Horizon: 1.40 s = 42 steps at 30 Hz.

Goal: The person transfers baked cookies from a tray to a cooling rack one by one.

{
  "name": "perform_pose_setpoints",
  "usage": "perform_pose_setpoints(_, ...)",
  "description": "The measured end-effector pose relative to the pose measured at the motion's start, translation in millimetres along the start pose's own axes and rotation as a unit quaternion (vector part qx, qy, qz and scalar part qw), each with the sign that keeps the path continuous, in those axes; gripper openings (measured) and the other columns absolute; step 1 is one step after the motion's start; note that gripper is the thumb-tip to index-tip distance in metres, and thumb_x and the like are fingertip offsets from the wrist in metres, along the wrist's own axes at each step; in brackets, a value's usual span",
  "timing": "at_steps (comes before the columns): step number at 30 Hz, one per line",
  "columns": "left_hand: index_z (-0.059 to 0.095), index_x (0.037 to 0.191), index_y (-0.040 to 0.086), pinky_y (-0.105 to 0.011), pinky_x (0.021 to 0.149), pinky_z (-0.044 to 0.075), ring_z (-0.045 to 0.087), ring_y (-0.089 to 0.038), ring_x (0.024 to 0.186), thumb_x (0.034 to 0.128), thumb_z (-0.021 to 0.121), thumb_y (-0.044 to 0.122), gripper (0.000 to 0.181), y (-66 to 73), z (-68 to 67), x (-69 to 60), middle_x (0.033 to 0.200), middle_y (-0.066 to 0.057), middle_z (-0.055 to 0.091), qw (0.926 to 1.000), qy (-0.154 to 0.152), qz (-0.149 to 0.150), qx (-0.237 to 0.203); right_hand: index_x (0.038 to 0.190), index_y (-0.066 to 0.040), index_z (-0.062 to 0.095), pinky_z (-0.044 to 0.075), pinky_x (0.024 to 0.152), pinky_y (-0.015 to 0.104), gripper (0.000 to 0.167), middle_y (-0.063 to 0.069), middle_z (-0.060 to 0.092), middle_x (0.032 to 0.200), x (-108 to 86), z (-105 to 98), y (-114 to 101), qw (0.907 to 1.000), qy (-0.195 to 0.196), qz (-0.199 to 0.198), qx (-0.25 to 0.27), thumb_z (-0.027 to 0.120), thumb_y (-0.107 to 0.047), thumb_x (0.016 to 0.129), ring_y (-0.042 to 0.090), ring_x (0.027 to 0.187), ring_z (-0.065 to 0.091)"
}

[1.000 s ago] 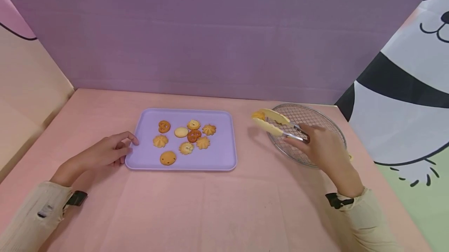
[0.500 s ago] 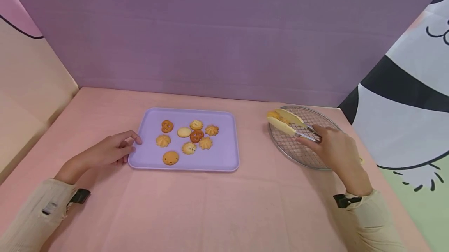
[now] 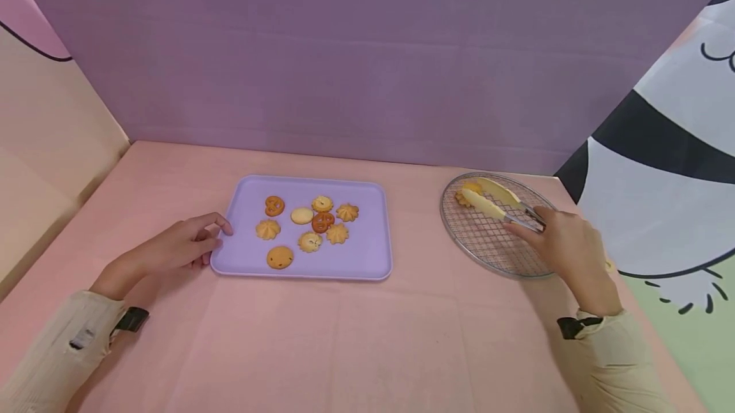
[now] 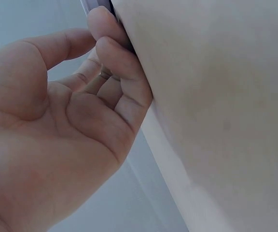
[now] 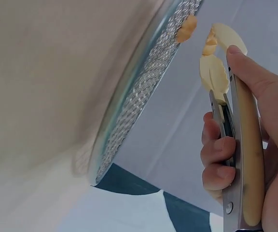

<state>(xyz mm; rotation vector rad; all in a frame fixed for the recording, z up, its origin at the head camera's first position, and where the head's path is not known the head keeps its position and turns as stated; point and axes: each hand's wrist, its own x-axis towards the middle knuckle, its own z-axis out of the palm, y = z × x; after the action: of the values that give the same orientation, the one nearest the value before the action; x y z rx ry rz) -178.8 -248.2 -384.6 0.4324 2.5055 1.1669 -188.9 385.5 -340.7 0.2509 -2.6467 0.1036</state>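
My left hand (image 3: 172, 250) rests at the left rim of the lilac tray (image 3: 356, 266); in the left wrist view its fingers (image 4: 117, 58) are loosely bent at the tray's edge. Several cookies, such as a round one (image 3: 279, 258), and pretzels (image 3: 274, 205) lie on the tray. My right hand (image 3: 568, 250) grips metal tongs with pale yellow tips (image 3: 488, 203) over the left back part of the round wire rack (image 3: 494, 247). Between the tips is a yellow-orange cookie (image 5: 209, 44). Another cookie (image 5: 186, 29) lies on the rack beside it.
Pink cloth (image 3: 402, 343) covers the table. A purple backdrop (image 3: 356, 68) stands behind, and a panel with a black and white animal drawing (image 3: 643, 209) is on the right. A small yellow thing (image 3: 609, 265) shows beside the right wrist.
My right hand has moved the tongs and cookie to the right, from beside the rack's left edge to over its mesh. The left hand stays at the tray.
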Motion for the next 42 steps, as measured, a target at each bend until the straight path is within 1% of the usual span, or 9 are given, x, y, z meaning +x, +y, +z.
perform_pose_setpoints(7, 0.052, 0.121, 0.005, -0.025, 0.050, 0.045, 0.053, -0.017, 0.057, 0.0992, 0.055, 0.007, 0.023, 1.0, 0.4, 0.6, 0.067, -0.004, 0.055, 1.0000, 0.002, 0.002, 0.000, 0.096, 0.002, 0.069, 0.037, 0.038, 0.048, 0.058, 0.018, 0.058, 0.063, -0.6, 1.7, 11.7, 0.9990, -0.031, 0.031, -0.008, 0.078, -0.053, 0.079, 0.033, 0.052, 0.053)
perform_pose_setpoints(10, 0.051, 0.123, 0.005, -0.026, 0.050, 0.045, 0.053, -0.018, 0.057, 0.0994, 0.055, 0.007, 0.024, 1.1, 0.7, 0.4, 0.068, -0.004, 0.055, 1.0000, 0.003, 0.002, -0.001, 0.099, 0.003, 0.068, 0.037, 0.038, 0.044, 0.060, 0.023, 0.061, 0.069, -0.5, 2.3, 15.5, 0.9978, -0.048, 0.043, -0.013, 0.076, -0.054, 0.081, 0.033, 0.054, 0.053)
perform_pose_setpoints(15, 0.051, 0.123, 0.005, -0.025, 0.050, 0.045, 0.053, -0.017, 0.057, 0.0996, 0.055, 0.007, 0.024, 0.2, 1.1, 0.6, 0.068, -0.004, 0.055, 1.0000, 0.004, -0.001, 0.000, 0.097, 0.004, 0.067, 0.031, 0.037, 0.035, 0.062, 0.019, 0.059, 0.065, -2.8, 3.4, 21.2, 0.9957, -0.068, 0.061, -0.015, 0.073, -0.056, 0.083, 0.028, 0.054, 0.047)
perform_pose_setpoints(19, 0.051, 0.123, 0.005, -0.025, 0.050, 0.045, 0.053, -0.017, 0.057, 0.0993, 0.055, 0.007, 0.024, -0.1, 1.1, 0.6, 0.068, -0.004, 0.055, 1.0000, 0.004, 0.000, -0.001, 0.099, 0.005, 0.068, 0.031, 0.037, 0.035, 0.065, 0.018, 0.058, 0.063, -4.7, 5.1, 25.7, 0.9948, -0.074, 0.069, -0.012, 0.072, -0.058, 0.083, 0.028, 0.054, 0.047)
perform_pose_setpoints(24, 0.052, 0.122, 0.005, -0.026, 0.051, 0.046, 0.053, -0.018, 0.058, 0.0991, 0.055, 0.007, 0.023, 0.5, 0.6, 0.3, 0.068, -0.004, 0.056, 1.0000, 0.003, -0.002, -0.001, 0.095, 0.005, 0.067, 0.030, 0.037, 0.035, 0.060, 0.015, 0.055, 0.059, -6.4, 6.5, 28.4, 0.9942, -0.079, 0.072, -0.008, 0.074, -0.054, 0.083, 0.027, 0.052, 0.045)
perform_pose_setpoints(28, 0.052, 0.121, 0.006, -0.026, 0.051, 0.046, 0.054, -0.017, 0.058, 0.0993, 0.055, 0.008, 0.022, 0.1, 0.7, 0.5, 0.068, -0.004, 0.056, 1.0000, 0.004, -0.003, 0.003, 0.099, 0.008, 0.069, 0.029, 0.037, 0.035, 0.063, 0.018, 0.057, 0.061, -7.6, 7.6, 29.4, 0.9936, -0.087, 0.072, -0.009, 0.075, -0.052, 0.083, 0.026, 0.052, 0.043)
perform_pose_setpoints(32, 0.051, 0.122, 0.006, -0.026, 0.051, 0.046, 0.053, -0.018, 0.058, 0.0996, 0.055, 0.008, 0.023, 0.6, 1.2, 0.1, 0.069, -0.004, 0.056, 1.0000, 0.002, -0.001, 0.002, 0.093, 0.008, 0.068, 0.029, 0.038, 0.035, 0.062, 0.014, 0.053, 0.058, -9.0, 9.1, 31.0, 0.9932, -0.091, 0.072, -0.009, 0.075, -0.053, 0.083, 0.026, 0.053, 0.043)
perform_pose_setpoints(38, 0.051, 0.123, 0.005, -0.026, 0.051, 0.046, 0.053, -0.018, 0.059, 0.0998, 0.054, 0.008, 0.023, 1.5, 1.8, 0.0, 0.069, -0.004, 0.056, 1.0000, 0.004, -0.003, 0.002, 0.077, 0.000, 0.059, 0.025, 0.040, 0.034, 0.058, 0.005, 0.040, 0.057, -10.2, 11.0, 33.4, 0.9921, -0.096, 0.081, -0.006, 0.070, -0.056, 0.086, 0.024, 0.054, 0.040)
perform_pose_setpoints(42, 0.051, 0.123, 0.005, -0.026, 0.052, 0.046, 0.053, -0.018, 0.059, 0.1000, 0.054, 0.007, 0.024, 1.2, 1.3, -0.1, 0.069, -0.005, 0.056, 1.0000, 0.004, -0.004, 0.003, 0.069, -0.005, 0.051, 0.023, 0.041, 0.033, 0.056, 0.003, 0.034, 0.058, -9.9, 11.2, 34.6, 0.9934, -0.086, 0.075, -0.001, 0.069, -0.055, 0.087, 0.022, 0.053, 0.038)
